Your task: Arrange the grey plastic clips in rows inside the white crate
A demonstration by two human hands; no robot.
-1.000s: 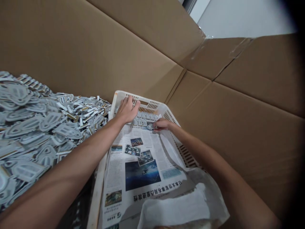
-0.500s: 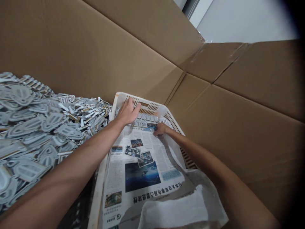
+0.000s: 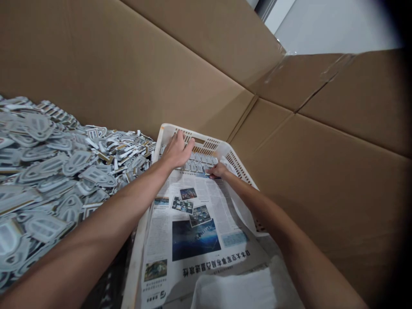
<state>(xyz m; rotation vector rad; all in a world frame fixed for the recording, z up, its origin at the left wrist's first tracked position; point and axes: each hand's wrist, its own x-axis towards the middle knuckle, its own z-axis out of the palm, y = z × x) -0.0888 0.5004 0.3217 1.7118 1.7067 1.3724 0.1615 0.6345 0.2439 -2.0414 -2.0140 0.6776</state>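
Note:
A white plastic crate (image 3: 139, 249) holds a sheet of newspaper (image 3: 231, 238). At its far end, small grey-white flat parts (image 3: 200, 159) lie in rows on the paper. My left hand (image 3: 176, 151) rests over the far left corner, thumb spread from the fingers; whatever is under the palm is hidden. Close to the front row's right end, my right hand (image 3: 218, 171) pinches a small grey-white part, mostly covered by the fingers. White sheet material (image 3: 236, 287) lies folded over the crate's near end and along its right side.
A large heap of similar grey-white flat parts (image 3: 77, 163) fills the left side, beside the crate. Tall cardboard walls (image 3: 135, 73) rise behind and to the right, meeting in a corner just beyond the crate.
My right hand has moved slightly up toward the front row with the small part. The left hand stays at the far left corner. The view has shifted a little.

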